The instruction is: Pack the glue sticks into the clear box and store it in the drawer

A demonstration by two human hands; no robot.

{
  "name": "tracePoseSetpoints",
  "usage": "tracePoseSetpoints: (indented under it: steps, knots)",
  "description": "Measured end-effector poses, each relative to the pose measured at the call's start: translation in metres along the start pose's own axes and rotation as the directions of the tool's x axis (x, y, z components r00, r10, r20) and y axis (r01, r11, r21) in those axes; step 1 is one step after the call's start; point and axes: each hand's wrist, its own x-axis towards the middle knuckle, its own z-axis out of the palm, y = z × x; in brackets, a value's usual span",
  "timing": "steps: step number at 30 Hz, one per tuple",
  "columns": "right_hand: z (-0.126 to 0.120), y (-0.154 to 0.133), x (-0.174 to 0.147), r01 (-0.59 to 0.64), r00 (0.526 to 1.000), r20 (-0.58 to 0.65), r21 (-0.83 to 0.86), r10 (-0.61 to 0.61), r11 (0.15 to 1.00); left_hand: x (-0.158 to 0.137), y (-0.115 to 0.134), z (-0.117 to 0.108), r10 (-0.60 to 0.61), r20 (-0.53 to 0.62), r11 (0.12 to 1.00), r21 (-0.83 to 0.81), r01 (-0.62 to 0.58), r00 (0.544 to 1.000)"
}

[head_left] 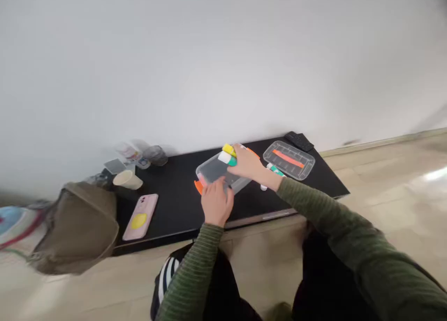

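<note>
A clear plastic box (209, 169) with orange clips at its ends sits on the black table. My left hand (217, 201) grips its near left corner, fingers curled over the rim beside the orange clip (199, 186). Over the box, my right hand (246, 164) is closed around two glue sticks: a yellow one (229, 149) and a teal one with a white end (226, 158). Another teal and white glue stick (275, 169) lies just right of that hand, partly behind the wrist. A small white cap-like piece (263, 187) is near it.
A clear lid (288, 160) with an orange strip lies at right, before a dark keypad-like object (299, 141). On the left are a pink phone (141, 217), a paper cup (127, 179), a grey ball-like bundle (155, 155) and a brown bag (78, 228). A wall (223, 79) stands behind.
</note>
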Motion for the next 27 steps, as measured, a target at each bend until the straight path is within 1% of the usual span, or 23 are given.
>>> tracePoseSetpoints:
  steps: [2,3,5,6,8,10,12,14,16,17,19,20,21,22,23,25,26,27]
  knots:
    - [-0.006,0.011,-0.028,0.07,0.996,0.062,-0.019,-0.069,0.997,-0.003,0.006,-0.001,-0.005,-0.079,0.98,-0.201,-0.011,0.997]
    - [-0.007,0.017,-0.041,0.1,0.991,0.09,-0.026,-0.097,0.995,-0.005,0.01,-0.001,-0.011,-0.091,0.962,-0.271,-0.014,0.996]
    - [-0.004,0.029,-0.066,0.166,0.972,0.175,-0.052,-0.155,0.985,-0.008,0.021,0.002,-0.02,-0.059,0.928,-0.373,-0.003,0.998]
    - [-0.001,0.035,-0.076,0.194,0.962,0.209,-0.059,-0.178,0.979,-0.008,0.028,0.005,-0.024,-0.013,0.922,-0.387,0.018,1.0]
    - [0.008,0.047,-0.093,0.205,0.954,0.237,-0.069,-0.184,0.976,-0.009,0.042,0.012,-0.044,0.132,0.949,-0.305,0.083,0.99]
    - [0.016,0.056,-0.103,0.168,0.964,0.225,-0.089,-0.144,0.982,-0.006,0.056,0.02,-0.096,0.272,0.979,-0.146,0.139,0.957]
    - [0.02,0.064,-0.109,0.135,0.974,0.199,-0.141,-0.105,0.981,-0.003,0.066,0.027,-0.135,0.347,0.988,-0.024,0.153,0.928]
    - [0.018,0.071,-0.111,0.121,0.983,0.158,-0.213,-0.088,0.969,0.001,0.072,0.03,-0.167,0.342,0.985,0.012,0.173,0.925]
    - [0.011,0.081,-0.11,0.083,0.993,0.105,-0.268,-0.057,0.96,0.004,0.073,0.03,-0.225,0.296,0.971,-0.011,0.239,0.928]
    - [0.007,0.089,-0.109,0.039,0.997,0.078,-0.273,-0.018,0.961,0.004,0.072,0.03,-0.258,0.276,0.961,-0.026,0.275,0.926]
    - [-0.002,0.111,-0.106,-0.113,0.991,0.04,-0.234,0.126,0.966,0.004,0.069,0.03,-0.287,0.278,0.952,-0.029,0.306,0.917]
    - [-0.006,0.125,-0.104,-0.211,0.974,0.035,-0.197,0.222,0.958,0.003,0.068,0.031,-0.269,0.308,0.959,-0.007,0.284,0.913]
    - [-0.009,0.139,-0.101,-0.315,0.945,0.039,-0.16,0.325,0.935,0.002,0.068,0.034,-0.226,0.356,0.972,0.025,0.232,0.907]
    - [-0.011,0.154,-0.098,-0.402,0.91,0.052,-0.13,0.411,0.907,0.0,0.069,0.039,-0.163,0.418,0.987,0.058,0.153,0.894]
    - [-0.012,0.167,-0.095,-0.465,0.879,0.062,-0.111,0.473,0.878,-0.001,0.071,0.045,-0.091,0.484,0.995,0.084,0.057,0.87]
    - [-0.012,0.189,-0.088,-0.537,0.837,0.065,-0.097,0.544,0.838,-0.004,0.078,0.061,0.034,0.597,0.986,0.11,-0.123,0.802]
    - [-0.011,0.197,-0.084,-0.553,0.827,0.056,-0.096,0.559,0.828,-0.005,0.081,0.07,0.065,0.632,0.976,0.12,-0.181,0.772]
    - [-0.009,0.202,-0.081,-0.56,0.823,0.046,-0.098,0.566,0.823,-0.006,0.084,0.078,0.073,0.655,0.968,0.136,-0.213,0.752]
